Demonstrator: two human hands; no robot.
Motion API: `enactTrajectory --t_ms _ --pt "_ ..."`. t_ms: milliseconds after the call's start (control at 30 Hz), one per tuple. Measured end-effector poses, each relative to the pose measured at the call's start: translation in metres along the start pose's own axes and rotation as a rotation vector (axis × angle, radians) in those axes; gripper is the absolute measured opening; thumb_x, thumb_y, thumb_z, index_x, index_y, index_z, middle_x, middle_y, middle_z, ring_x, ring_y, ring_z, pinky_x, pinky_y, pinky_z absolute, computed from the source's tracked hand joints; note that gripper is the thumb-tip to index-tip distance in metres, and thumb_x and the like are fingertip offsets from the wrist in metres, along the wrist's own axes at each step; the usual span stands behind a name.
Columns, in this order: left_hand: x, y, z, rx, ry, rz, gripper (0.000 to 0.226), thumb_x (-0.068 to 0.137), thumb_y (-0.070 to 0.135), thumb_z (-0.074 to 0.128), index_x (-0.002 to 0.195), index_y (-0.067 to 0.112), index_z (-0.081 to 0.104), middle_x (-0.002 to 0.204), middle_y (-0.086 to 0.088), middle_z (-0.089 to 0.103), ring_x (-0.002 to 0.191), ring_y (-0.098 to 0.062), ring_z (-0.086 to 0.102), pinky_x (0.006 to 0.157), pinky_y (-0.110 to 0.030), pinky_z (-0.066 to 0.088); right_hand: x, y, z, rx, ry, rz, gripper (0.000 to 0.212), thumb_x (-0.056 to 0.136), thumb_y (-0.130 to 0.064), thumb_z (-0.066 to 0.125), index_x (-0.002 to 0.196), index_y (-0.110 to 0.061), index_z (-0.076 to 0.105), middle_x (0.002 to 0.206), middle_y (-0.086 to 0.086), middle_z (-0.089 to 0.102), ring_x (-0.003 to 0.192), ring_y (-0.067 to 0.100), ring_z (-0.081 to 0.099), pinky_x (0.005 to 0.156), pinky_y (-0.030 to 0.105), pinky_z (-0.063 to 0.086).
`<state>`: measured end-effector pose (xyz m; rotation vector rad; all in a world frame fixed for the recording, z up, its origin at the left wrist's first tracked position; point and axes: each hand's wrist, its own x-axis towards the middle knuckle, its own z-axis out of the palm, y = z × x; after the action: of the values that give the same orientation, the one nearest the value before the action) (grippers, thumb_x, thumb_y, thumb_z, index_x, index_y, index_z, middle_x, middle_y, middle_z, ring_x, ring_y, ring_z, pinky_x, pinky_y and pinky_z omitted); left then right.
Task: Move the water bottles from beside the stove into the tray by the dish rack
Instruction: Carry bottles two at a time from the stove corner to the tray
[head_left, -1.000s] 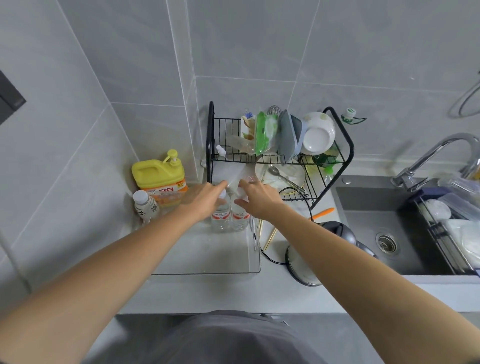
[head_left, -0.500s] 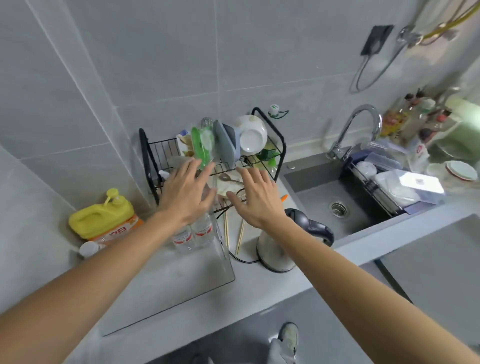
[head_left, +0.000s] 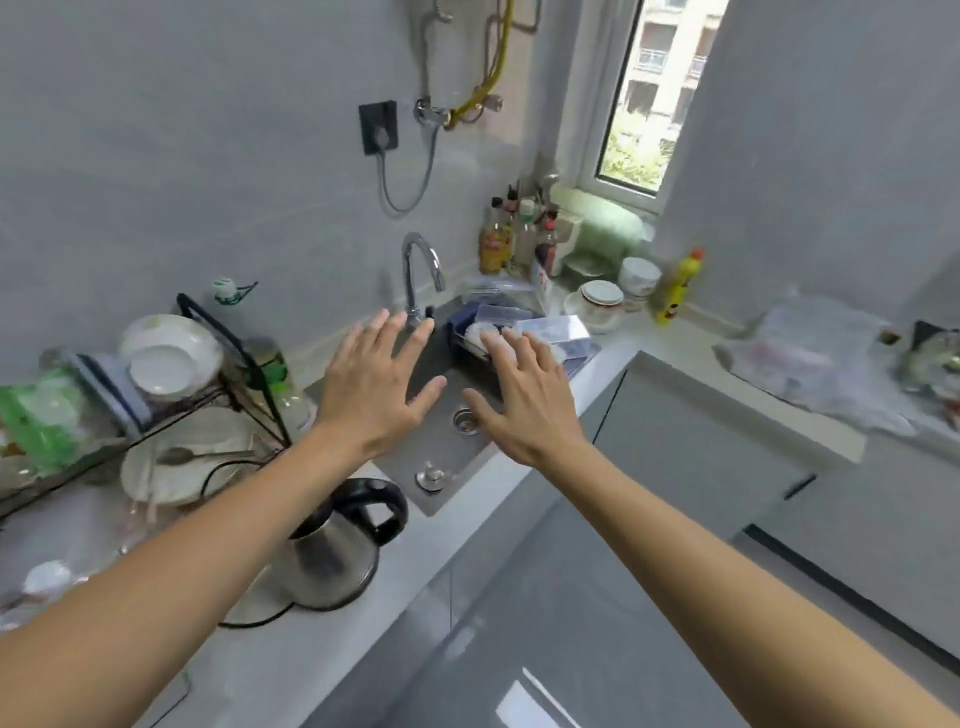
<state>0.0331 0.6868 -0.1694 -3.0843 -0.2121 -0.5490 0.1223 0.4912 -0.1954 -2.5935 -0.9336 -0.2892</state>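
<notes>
- A clear plastic water bottle with a white cap (head_left: 49, 579) is glimpsed, blurred, at the far left edge of the pale grey countertop (head_left: 332, 644); whether it stands in the tray cannot be told, as the tray is not made out here.
- The black wire two-tier dish rack (head_left: 228, 364) is seen at the left, with a white bowl (head_left: 163, 364) propped on its upper tier and a white plate carrying a metal spoon (head_left: 192, 457) below.
- The left hand (head_left: 374, 395) is held in the air over the grey sink (head_left: 441, 447), palm down, fingers straight and fanned apart, nothing being held.
- The right hand (head_left: 524, 400) is held just beside it in the same manner, fingers spread and empty, above the sink's round metal drain (head_left: 466, 420).
- A curved chrome tap (head_left: 418, 270) is seen behind the left hand's fingertips.
- A stainless steel electric kettle with a black handle (head_left: 337, 545) is stood on the countertop under the left forearm.
- A cluster of sauce bottles (head_left: 519, 234) is gathered in the far corner, near white ceramic bowls (head_left: 618, 296) and a yellow squeeze bottle with an orange cap (head_left: 678, 286).
- Crumpled clear plastic bags (head_left: 810, 358) are laid on the counter at the right, beside a dark stove burner (head_left: 935, 358).
</notes>
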Motion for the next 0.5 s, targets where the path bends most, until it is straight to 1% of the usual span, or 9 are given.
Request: enactTrajectory --t_ms 133,233,300,433,500 --pt "0.055 0.101 0.027 -0.021 -0.012 0.099 0.075 0.097 0.066 0.030 0.160 0.024 0.033 0.160 -0.013 0.040 0.151 -0.031 0.031 0.125 -0.051 0.024 -0.021 0.106 -0.037 -0.042 0.003 0.136 0.076 0.096 -0.066 0.039 0.160 -0.028 0.029 0.167 0.009 0.030 0.156 0.032 0.019 0.126 0.049 0.020" --pt "0.086 0.173 0.046 -0.058 -0.034 0.182 0.075 0.098 0.067 0.031 0.159 0.023 0.036 0.160 -0.014 0.041 0.151 -0.032 0.033 0.123 -0.052 0.026 -0.042 0.176 -0.066 -0.086 0.010 0.235 0.074 0.096 -0.064 0.044 0.160 -0.028 0.030 0.165 0.009 0.032 0.154 0.033 0.021 0.126 0.048 0.019" --pt "0.106 0.220 0.056 -0.097 -0.045 0.252 0.074 0.097 0.066 0.033 0.158 0.024 0.038 0.159 -0.014 0.043 0.149 -0.034 0.034 0.121 -0.053 0.028 -0.057 0.218 -0.085 -0.107 0.021 0.304 0.074 0.097 -0.062 0.046 0.160 -0.028 0.029 0.165 0.008 0.031 0.154 0.032 0.020 0.125 0.047 0.019" --pt "0.149 0.313 0.078 -0.158 -0.053 0.403 0.073 0.097 0.066 0.034 0.157 0.023 0.040 0.155 -0.015 0.045 0.146 -0.035 0.038 0.119 -0.053 0.032 -0.092 0.297 -0.119 -0.138 0.057 0.460 0.075 0.097 -0.063 0.046 0.161 -0.028 0.027 0.167 0.007 0.028 0.155 0.030 0.017 0.126 0.048 0.018" --pt "0.170 0.362 0.092 -0.188 -0.066 0.480 0.074 0.098 0.066 0.032 0.158 0.023 0.039 0.156 -0.015 0.045 0.147 -0.035 0.038 0.120 -0.052 0.031 -0.113 0.336 -0.133 -0.153 0.072 0.540 0.076 0.097 -0.063 0.046 0.161 -0.029 0.026 0.167 0.006 0.027 0.156 0.030 0.016 0.127 0.049 0.017"
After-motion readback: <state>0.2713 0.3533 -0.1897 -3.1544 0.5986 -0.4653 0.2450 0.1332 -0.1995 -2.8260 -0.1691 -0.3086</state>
